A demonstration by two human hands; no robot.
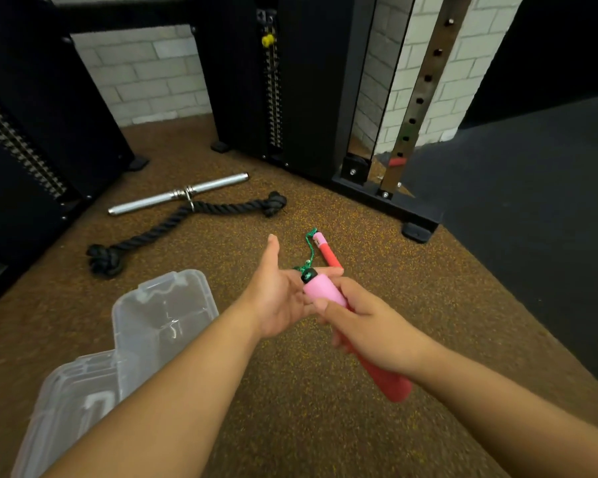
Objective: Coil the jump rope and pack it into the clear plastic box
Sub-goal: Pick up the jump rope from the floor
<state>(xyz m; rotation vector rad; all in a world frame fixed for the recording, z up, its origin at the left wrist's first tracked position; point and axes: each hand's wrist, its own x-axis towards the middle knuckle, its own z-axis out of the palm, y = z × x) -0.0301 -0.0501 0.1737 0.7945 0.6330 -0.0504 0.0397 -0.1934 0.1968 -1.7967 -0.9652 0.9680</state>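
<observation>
Plainly unlabelled pink jump-rope handle (325, 291) in right hand (366, 334).

The right hand (363, 326) covers the middle of the near handle (325, 293), so only its pink top and red tail show. The green cord (308, 257) is thin and partly behind the left hand (283, 298); where it runs past the palm cannot be told. The left forearm (173, 401) hides part of the clear box (83, 384), whose lower corner is cut off by the bottom edge. The weight stack (11, 139) at left runs out of frame. The far handle (327, 251) is small and blurred.
</observation>
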